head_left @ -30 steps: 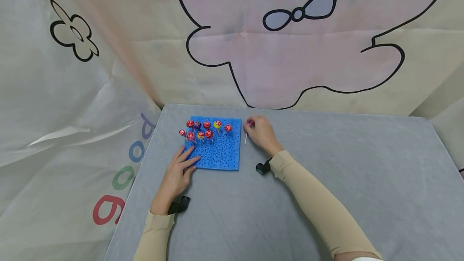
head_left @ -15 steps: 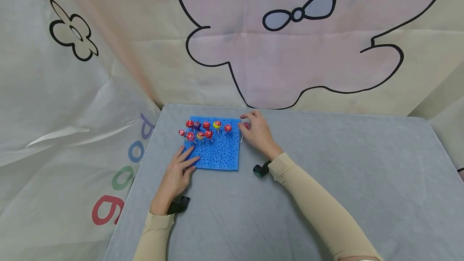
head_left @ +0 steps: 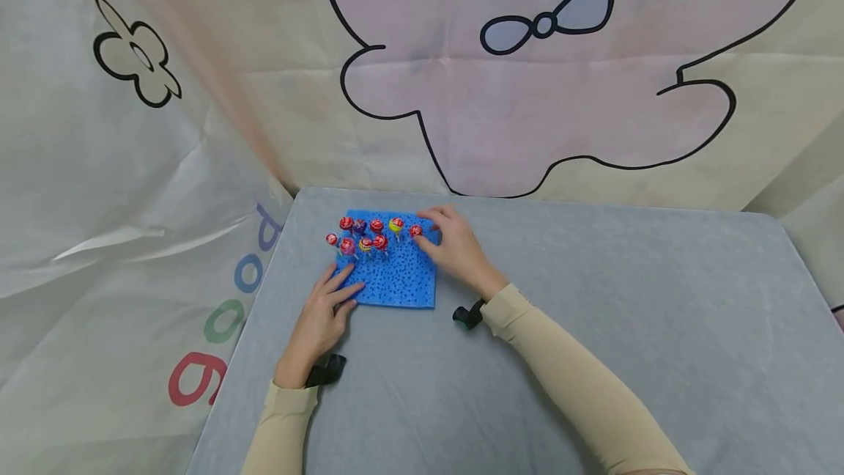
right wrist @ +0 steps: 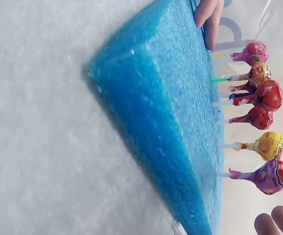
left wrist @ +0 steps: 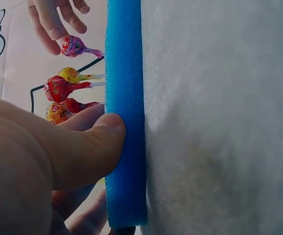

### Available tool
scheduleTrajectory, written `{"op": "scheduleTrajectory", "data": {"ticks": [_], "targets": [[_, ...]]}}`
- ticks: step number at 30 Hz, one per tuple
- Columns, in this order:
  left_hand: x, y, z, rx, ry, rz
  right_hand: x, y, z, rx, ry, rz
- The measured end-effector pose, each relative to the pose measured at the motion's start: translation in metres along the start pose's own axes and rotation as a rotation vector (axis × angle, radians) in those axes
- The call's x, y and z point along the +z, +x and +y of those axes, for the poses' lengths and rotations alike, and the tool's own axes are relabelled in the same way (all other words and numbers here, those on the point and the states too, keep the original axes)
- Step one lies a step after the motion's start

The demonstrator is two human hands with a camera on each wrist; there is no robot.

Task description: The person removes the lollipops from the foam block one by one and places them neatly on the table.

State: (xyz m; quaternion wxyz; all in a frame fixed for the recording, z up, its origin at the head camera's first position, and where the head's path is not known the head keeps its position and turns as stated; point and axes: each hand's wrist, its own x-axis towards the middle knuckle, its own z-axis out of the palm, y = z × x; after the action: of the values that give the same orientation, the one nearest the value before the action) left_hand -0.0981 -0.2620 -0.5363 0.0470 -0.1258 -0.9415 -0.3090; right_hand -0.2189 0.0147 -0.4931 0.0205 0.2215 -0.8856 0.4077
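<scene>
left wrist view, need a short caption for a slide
Left thumb presses the edge of a blue foam block studded with wrapped lollipops on a grey table.

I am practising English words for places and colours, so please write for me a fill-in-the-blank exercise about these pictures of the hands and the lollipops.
1. The wrapped lollipops stand with their sticks pushed into a flat foam block of ____ colour.
2. The left hand rests on the block's near-left ____.
3. The block lies on a table covered in ____ cloth.
4. The right hand is beside the ____ lollipop of the back row.

Missing words: blue; corner; grey; rightmost
</scene>
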Motion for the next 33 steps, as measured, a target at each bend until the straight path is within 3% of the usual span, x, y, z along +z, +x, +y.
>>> {"op": "scheduleTrajectory", "data": {"ticks": [33], "targets": [[0.000, -0.001, -0.001, 0.001, -0.018, -0.004, 0.018, 0.008, -0.004, -0.007, -0.004, -0.036]]}}
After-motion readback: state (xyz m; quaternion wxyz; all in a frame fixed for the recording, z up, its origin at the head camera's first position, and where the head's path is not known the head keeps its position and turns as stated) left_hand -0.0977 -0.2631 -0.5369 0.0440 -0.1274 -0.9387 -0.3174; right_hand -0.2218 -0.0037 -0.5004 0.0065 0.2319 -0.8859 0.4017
